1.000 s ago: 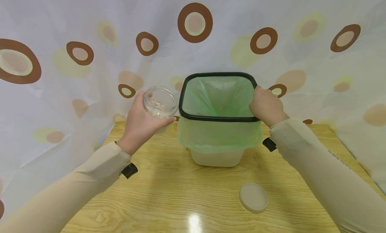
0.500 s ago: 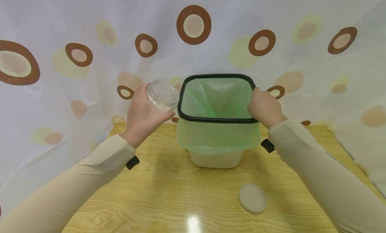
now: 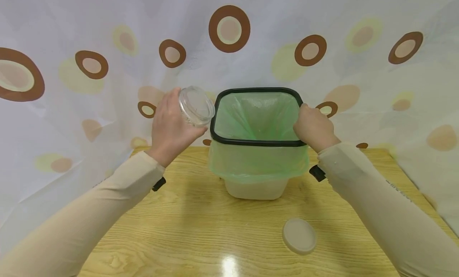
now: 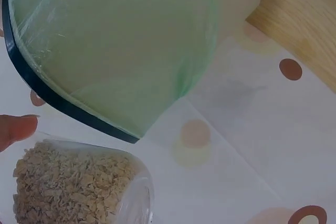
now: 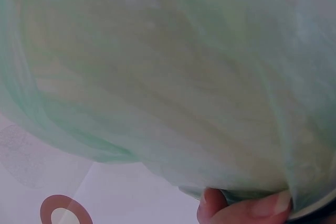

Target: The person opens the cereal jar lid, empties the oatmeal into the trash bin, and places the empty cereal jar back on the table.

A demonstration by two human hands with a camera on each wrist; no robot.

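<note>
Where the left hand [image 3: 170,123] grips a clear, round jar [image 3: 191,110], coarse flakes [image 4: 73,184] show.

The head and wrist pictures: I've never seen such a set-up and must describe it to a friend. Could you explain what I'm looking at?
There is no machine: the grips are a person's two bare hands. The head picture comes from a camera worn on the head, looking forward and down; the other two come from a camera on each wrist.

On the table is a bin lined with a green bag. Nearer the person lies a pale, round lid.

The left grip holds a clear jar, tilted toward the bin; the left wrist picture shows flakes inside it. The right grip holds the bin's black rim.
</note>
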